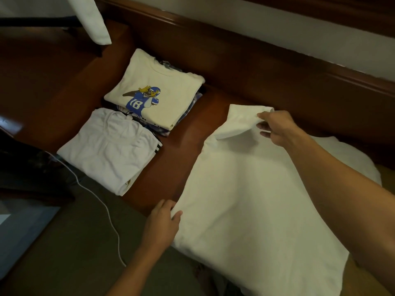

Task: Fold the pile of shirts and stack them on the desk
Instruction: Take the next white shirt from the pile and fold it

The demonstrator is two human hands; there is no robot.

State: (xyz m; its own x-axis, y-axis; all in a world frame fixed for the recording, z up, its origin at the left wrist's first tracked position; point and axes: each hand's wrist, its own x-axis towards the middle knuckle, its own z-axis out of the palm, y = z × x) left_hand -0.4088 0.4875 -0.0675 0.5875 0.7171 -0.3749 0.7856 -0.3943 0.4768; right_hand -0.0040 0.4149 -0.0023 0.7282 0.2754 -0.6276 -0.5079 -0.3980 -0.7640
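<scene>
Two folded stacks sat beyond the left hand (162, 223), one topped by a cream football-print tee (154, 90), one by a plain white tee (109, 148); the white shirt (245, 199) between the hands was not yet folded. The right hand (277, 129) pinched its lifted sleeve (239, 122), and the left gripped its side edge. Beneath lay a dark wooden desk (188, 129), backed by a pale wall (299, 28).

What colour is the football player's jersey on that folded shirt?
Blue, with a white number 18. The player shows best in the head view.
</scene>
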